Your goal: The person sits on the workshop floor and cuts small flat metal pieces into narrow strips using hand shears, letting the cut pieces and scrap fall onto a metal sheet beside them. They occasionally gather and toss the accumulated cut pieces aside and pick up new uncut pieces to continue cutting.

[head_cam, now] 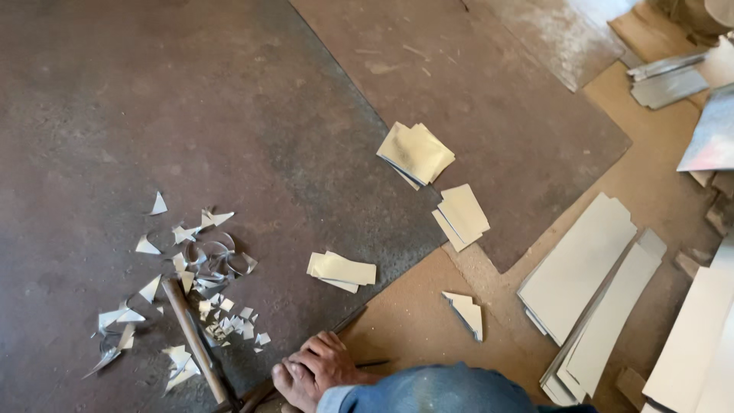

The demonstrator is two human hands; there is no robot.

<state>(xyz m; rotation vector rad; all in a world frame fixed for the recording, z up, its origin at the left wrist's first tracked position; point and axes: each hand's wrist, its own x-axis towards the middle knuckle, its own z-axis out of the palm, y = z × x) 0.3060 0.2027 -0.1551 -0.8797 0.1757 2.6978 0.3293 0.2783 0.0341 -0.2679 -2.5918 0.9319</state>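
Only the fingers [325,353] rest on the shears [264,391].

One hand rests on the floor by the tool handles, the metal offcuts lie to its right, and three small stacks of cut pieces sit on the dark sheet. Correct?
Not quite. In the head view the offcuts lie to the left of the hand, not the right. The rest holds: the hand rests by the tool handles, and three small stacks sit on the dark sheet.

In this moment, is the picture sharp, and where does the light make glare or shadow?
Head view: mostly sharp and evenly lit, shadows faint; the pale cut sheet-metal pieces catch a yellowish sheen; the grey metal sheet at the right edge looks washed out; the small metal offcuts glint; the hand at the bottom edge is slightly soft.
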